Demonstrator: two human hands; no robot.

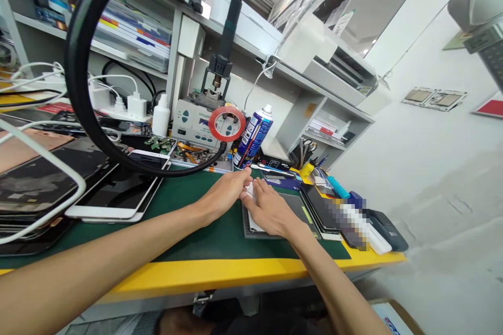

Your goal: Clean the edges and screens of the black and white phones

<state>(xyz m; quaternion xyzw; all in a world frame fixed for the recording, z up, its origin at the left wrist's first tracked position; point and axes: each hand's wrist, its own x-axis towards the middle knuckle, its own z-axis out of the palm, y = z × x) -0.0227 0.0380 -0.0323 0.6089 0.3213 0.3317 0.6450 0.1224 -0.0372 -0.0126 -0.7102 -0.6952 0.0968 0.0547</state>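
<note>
My left hand (pixel 226 196) reaches in from the left, with its fingertips closed at the upper end of a small white piece (pixel 250 190), perhaps cloth or paper. My right hand (pixel 271 208) lies over the same piece, which shows between its thumb and its fingers. A flat, pale thing (pixel 255 226) is partly visible under my right palm. What it is stays hidden. Both hands are above a grey perforated pad (pixel 291 204) on the green mat (pixel 196 243).
Phone screens and tablets (pixel 113 191) are stacked at left under white cables. Behind my hands stand a blue spray can (pixel 253 136), a machine with buttons (pixel 196 123) and a red ring lens (pixel 227 123) on a black flexible arm. Dark tablets (pixel 320 207) lie at right.
</note>
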